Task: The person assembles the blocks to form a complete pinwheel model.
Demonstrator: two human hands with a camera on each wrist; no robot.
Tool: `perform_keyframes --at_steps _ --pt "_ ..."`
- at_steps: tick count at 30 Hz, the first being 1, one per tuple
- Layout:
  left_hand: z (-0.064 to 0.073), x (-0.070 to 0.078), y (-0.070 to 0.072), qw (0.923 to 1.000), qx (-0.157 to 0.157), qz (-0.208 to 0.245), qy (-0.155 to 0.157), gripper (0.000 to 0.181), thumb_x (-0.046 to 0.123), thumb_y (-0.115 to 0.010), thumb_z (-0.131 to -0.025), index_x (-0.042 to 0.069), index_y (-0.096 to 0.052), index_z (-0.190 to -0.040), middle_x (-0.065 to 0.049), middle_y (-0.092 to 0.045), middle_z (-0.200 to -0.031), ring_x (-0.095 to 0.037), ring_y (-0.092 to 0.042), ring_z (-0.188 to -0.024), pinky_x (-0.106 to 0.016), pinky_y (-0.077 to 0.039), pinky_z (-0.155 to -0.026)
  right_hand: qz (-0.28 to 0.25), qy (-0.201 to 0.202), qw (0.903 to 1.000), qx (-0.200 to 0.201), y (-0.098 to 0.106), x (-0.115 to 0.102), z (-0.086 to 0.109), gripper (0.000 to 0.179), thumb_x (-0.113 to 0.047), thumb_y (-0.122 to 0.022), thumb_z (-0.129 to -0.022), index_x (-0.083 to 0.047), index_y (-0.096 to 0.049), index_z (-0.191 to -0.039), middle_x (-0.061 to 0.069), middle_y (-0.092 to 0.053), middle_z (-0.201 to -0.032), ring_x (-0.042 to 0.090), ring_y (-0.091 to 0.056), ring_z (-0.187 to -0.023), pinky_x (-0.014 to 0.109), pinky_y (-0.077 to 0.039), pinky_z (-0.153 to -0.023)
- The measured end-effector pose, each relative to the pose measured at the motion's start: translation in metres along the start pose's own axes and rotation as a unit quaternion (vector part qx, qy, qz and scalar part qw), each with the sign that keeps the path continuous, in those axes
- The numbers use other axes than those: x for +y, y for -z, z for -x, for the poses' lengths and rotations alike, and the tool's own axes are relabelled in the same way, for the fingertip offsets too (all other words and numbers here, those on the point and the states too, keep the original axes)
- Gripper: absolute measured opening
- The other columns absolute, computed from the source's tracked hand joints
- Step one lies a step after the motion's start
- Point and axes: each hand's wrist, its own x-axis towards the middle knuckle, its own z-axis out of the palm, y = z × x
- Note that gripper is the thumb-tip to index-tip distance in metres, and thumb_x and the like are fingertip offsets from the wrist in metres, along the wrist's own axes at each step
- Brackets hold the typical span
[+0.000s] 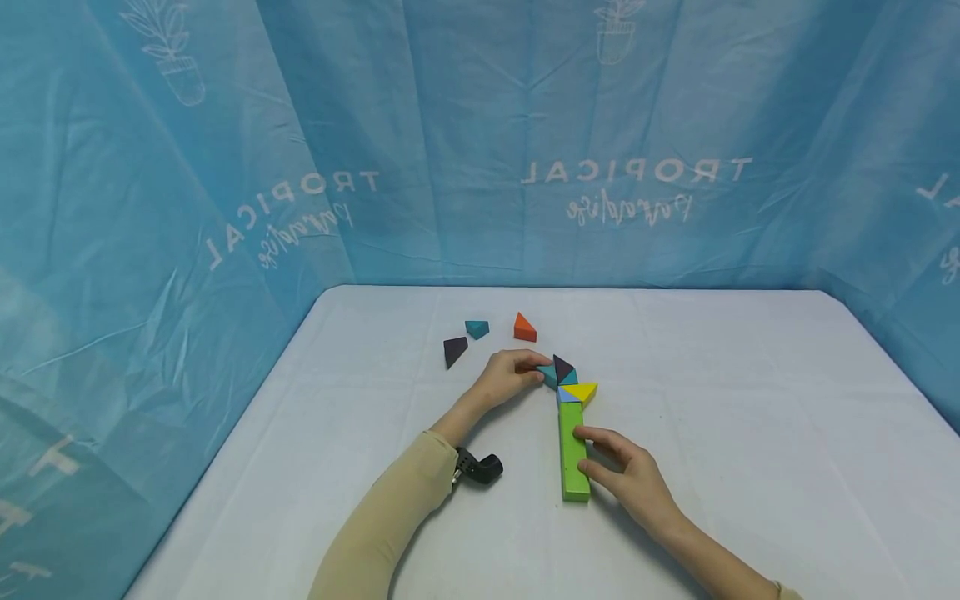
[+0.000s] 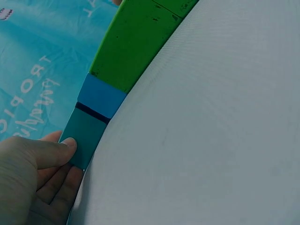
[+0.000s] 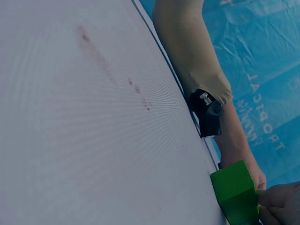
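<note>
In the head view, my left hand [image 1: 504, 379] pinches a teal triangular block [image 1: 548, 377] at the far end of a row of blocks. The left wrist view shows the thumb on this teal block's face [image 2: 86, 133] and fingers behind it. A dark triangular block [image 1: 563, 367] and another teal piece [image 1: 570, 378] adjoin it. Nearer lie a light blue block [image 1: 566, 396] and a yellow triangle [image 1: 585, 390], then a long green section [image 1: 572, 454] with a seam visible in the left wrist view. My right hand [image 1: 630, 475] touches the green section's right side with thumb and forefinger.
Beyond the left hand, a dark triangular block [image 1: 454, 351], a teal block [image 1: 477, 328] and an orange-red block [image 1: 524, 328] lie loose on the white tabletop [image 1: 750, 450]. A blue printed curtain [image 1: 480, 125] hangs around the table. A black device [image 1: 480, 467] sits on the left wrist.
</note>
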Motion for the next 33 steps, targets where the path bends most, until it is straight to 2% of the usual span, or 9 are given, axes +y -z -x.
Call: perform_keyframes --at_steps 10,15,18,22,26,28,30,33 --pt "0.000 0.001 -0.001 1.0000 -0.001 0.000 0.004 0.023 0.006 -0.066 -0.088 0.007 -0.069 -0.111 -0.004 -0.067 -0.108 -0.012 -0.062 -0.095 -0.020 -0.048 -0.084 -0.001 0.001 1.0000 -0.003 0.000 -0.001 0.001 0.040 -0.014 -0.071 -0.086 -0.007 -0.060 -0.124 0.006 -0.058 -0.126 0.022 -0.048 -0.123 0.031 -0.038 -0.101" --pt "0.000 0.002 0.000 0.9999 -0.003 0.006 0.008 0.024 0.006 -0.066 -0.088 0.006 -0.069 -0.112 -0.004 -0.067 -0.109 -0.012 -0.062 -0.095 -0.020 -0.048 -0.083 0.003 -0.003 1.0000 -0.001 0.000 0.001 0.001 0.040 -0.016 -0.071 -0.085 -0.009 -0.061 -0.123 0.005 -0.059 -0.126 0.021 -0.048 -0.123 0.028 -0.038 -0.101" --pt "0.001 0.004 0.005 0.9996 0.010 0.024 0.011 0.026 0.006 -0.067 -0.088 0.004 -0.067 -0.114 -0.005 -0.067 -0.110 -0.014 -0.062 -0.097 -0.022 -0.049 -0.084 0.004 -0.007 1.0000 -0.001 0.000 0.002 0.000 0.039 -0.017 -0.072 -0.085 -0.010 -0.061 -0.122 0.003 -0.059 -0.125 0.019 -0.049 -0.122 0.026 -0.038 -0.100" --pt "0.005 0.009 0.022 0.9965 0.065 0.052 0.008 0.028 0.008 -0.067 -0.088 0.002 -0.066 -0.115 -0.009 -0.067 -0.110 -0.015 -0.063 -0.097 -0.024 -0.050 -0.083 0.006 -0.008 1.0000 -0.001 0.000 0.002 0.000 0.039 -0.017 -0.072 -0.085 -0.010 -0.062 -0.122 0.002 -0.059 -0.125 0.019 -0.049 -0.122 0.025 -0.038 -0.100" --pt "0.014 0.008 0.046 0.9857 0.157 0.057 -0.017 0.031 0.010 -0.067 -0.088 -0.001 -0.064 -0.117 -0.012 -0.065 -0.113 -0.019 -0.062 -0.102 -0.027 -0.050 -0.087 0.010 -0.003 0.9999 0.002 0.001 0.002 0.000 0.039 -0.016 -0.072 -0.085 -0.008 -0.062 -0.122 0.005 -0.059 -0.125 0.022 -0.049 -0.122 0.025 -0.038 -0.100" --pt "0.020 0.003 0.059 0.9769 0.206 0.047 -0.029 0.033 0.009 -0.068 -0.087 -0.002 -0.062 -0.118 -0.014 -0.064 -0.114 -0.023 -0.060 -0.105 -0.029 -0.048 -0.090 0.010 -0.003 0.9999 0.002 0.001 0.002 0.000 0.039 -0.016 -0.072 -0.085 -0.009 -0.062 -0.121 0.004 -0.059 -0.125 0.022 -0.049 -0.122 0.024 -0.039 -0.100" --pt "0.026 -0.004 0.069 0.9692 0.242 0.038 -0.029 0.037 0.008 -0.069 -0.086 -0.003 -0.060 -0.120 -0.014 -0.062 -0.118 -0.025 -0.058 -0.108 -0.030 -0.046 -0.093 0.009 -0.002 1.0000 0.002 0.001 0.002 0.000 0.039 -0.016 -0.072 -0.085 -0.009 -0.062 -0.121 0.004 -0.059 -0.125 0.022 -0.049 -0.122 0.023 -0.039 -0.099" --pt "0.037 -0.019 0.080 0.9647 0.262 0.029 -0.006 0.042 0.007 -0.069 -0.086 -0.004 -0.056 -0.124 -0.016 -0.059 -0.123 -0.025 -0.054 -0.114 -0.029 -0.043 -0.097 0.008 -0.008 0.9999 0.002 0.001 0.002 0.000 0.039 -0.017 -0.072 -0.084 -0.010 -0.062 -0.121 0.003 -0.059 -0.125 0.019 -0.050 -0.121 0.021 -0.039 -0.098"
